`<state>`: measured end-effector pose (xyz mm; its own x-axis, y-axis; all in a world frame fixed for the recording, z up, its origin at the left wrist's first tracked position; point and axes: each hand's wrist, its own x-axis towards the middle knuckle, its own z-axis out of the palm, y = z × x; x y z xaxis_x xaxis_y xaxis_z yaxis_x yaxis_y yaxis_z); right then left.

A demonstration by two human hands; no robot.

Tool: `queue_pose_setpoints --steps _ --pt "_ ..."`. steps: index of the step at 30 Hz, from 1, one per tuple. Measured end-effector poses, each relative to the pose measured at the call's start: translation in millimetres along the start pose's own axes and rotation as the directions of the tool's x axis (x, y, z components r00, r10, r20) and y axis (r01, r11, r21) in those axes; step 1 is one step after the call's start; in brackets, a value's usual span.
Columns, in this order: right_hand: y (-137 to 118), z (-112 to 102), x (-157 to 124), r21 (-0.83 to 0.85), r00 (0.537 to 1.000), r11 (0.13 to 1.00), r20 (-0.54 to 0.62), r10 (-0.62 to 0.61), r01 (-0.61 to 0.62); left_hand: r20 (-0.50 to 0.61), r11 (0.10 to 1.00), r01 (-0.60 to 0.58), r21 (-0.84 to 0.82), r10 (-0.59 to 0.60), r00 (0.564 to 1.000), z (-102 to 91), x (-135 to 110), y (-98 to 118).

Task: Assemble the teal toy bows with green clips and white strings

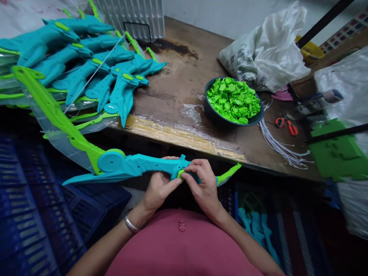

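A teal and lime-green toy bow lies across my lap in front of the table edge. My left hand grips its teal grip from below, with the fingers curled round it. My right hand pinches a small green piece against the bow's middle, fingers closed on it. A green tip of the bow sticks out to the right of my right hand. A silver bracelet sits on my left wrist.
A dark bowl of small green pieces stands on the wooden table. A pile of teal bows lies at the left. White strings, orange scissors, plastic bags and a green foam sheet lie at the right. Blue crates stand below left.
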<state>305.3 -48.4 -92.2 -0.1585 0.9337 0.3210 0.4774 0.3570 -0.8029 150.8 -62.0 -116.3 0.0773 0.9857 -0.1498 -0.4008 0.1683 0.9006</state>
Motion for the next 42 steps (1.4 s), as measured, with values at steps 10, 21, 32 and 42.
queue_pose_setpoints --steps 10,21,32,42 --pt "14.0 -24.4 18.0 -0.012 0.941 1.0 0.339 -0.01 0.015 -0.01 0.976 0.03 0.216 -0.029 1.0 3.7 -3.8 3.8" --pt "6.3 -35.6 42.7 -0.058 0.801 0.998 0.598 0.027 0.01 -0.302 0.879 0.136 0.458 0.01 0.953 -1.6 -20.3 -7.0" --pt "23.1 -35.5 23.9 -0.068 0.876 0.995 0.471 0.1 -0.077 -0.222 0.962 0.075 0.261 -0.015 0.975 3.4 1.2 12.4" --pt "9.2 -71.4 12.3 0.053 0.76 0.987 0.644 0.082 -0.151 -0.017 0.985 0.085 0.148 -0.084 0.996 -24.5 -14.9 36.8"
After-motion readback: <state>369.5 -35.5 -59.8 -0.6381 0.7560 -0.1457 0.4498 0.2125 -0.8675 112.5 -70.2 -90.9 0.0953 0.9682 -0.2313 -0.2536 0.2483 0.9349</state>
